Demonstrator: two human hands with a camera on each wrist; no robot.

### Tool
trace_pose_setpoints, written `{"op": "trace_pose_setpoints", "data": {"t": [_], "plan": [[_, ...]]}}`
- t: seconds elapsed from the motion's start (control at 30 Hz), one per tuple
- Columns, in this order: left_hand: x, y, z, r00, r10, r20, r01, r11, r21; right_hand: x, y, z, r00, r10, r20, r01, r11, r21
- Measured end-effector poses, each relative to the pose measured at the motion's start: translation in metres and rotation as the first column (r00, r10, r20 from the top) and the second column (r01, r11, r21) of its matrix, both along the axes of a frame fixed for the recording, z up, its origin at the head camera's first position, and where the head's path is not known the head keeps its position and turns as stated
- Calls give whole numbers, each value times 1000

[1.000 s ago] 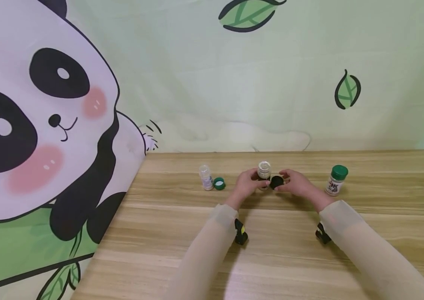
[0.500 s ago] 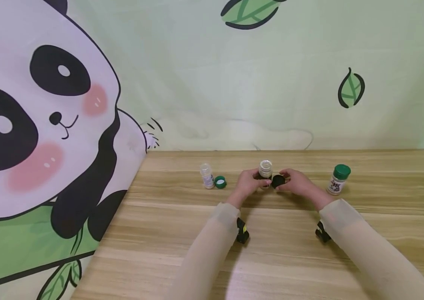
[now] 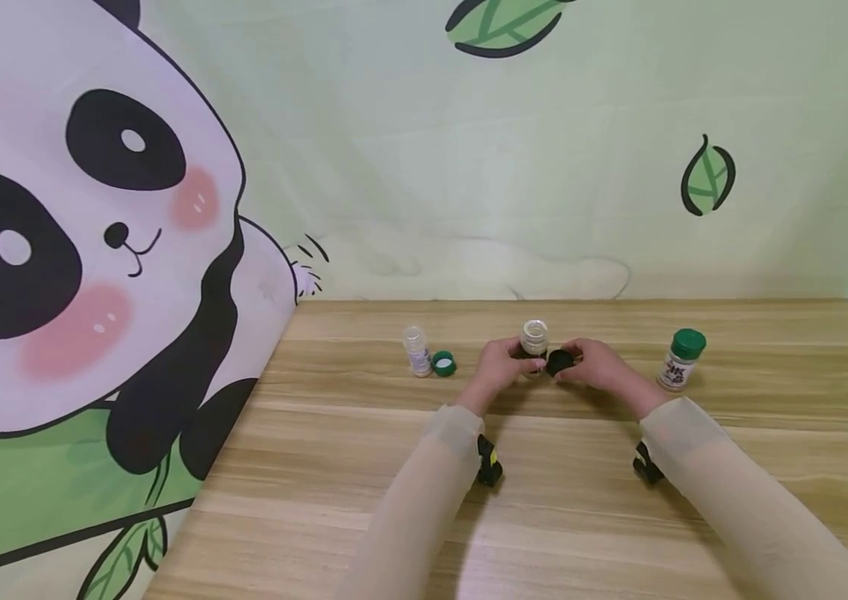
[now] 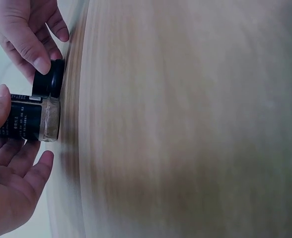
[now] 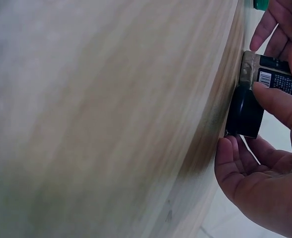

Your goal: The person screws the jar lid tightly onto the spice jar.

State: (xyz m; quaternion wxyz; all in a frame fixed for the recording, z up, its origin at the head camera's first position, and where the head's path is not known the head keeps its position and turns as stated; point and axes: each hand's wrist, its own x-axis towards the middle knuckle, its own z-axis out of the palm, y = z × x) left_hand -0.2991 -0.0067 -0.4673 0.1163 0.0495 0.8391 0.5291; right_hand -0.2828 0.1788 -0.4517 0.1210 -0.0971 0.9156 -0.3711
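My left hand (image 3: 501, 364) grips an uncapped spice jar (image 3: 535, 333) with a black label, its thumb across the label in the left wrist view and its fingers on the other side. The jar stands upright, mouth up, with light brown contents showing (image 4: 50, 119). Right beside it, my right hand (image 3: 596, 364) pinches a black cap (image 5: 245, 113) between thumb and fingers. In both wrist views the cap sits low against the table, right at the jar's lower side.
Left of my hands stands a small clear bottle (image 3: 416, 352), with a green cap (image 3: 443, 363) lying next to it. A spice jar with a green lid (image 3: 681, 360) stands to the right. Behind the wooden table (image 3: 559, 517) hangs a panda-printed cloth (image 3: 424, 167).
The head view shifts slightly, so the whole scene slides a little to the right. Both hands keep their hold on jar and cap.
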Motion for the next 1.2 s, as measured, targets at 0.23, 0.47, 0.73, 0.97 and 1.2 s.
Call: {"op": "trace_pose_setpoints", "data": {"t": [0.23, 0.47, 0.73, 0.97, 1.2], "plan": [[2, 0, 1, 1000, -9, -8, 9, 1000, 14, 0, -1, -2, 1000, -3, -10, 3, 1000, -2], [3, 0, 0, 1000, -5, -4, 5, 1000, 7, -3, 2, -5, 1000, -8, -12, 8, 1000, 1], [2, 1, 1, 1000, -3, -8, 3, 1000, 12, -3, 3, -3, 1000, -12, 1, 12, 1000, 9], [2, 1, 1, 1000, -3, -10, 3, 1000, -7, -3, 4, -2, 1000, -9, 3, 9, 1000, 3], [3, 0, 3, 1000, -5, -1, 5, 1000, -3, -2, 6, 1, 1000, -13, 9, 13, 1000, -10]]}}
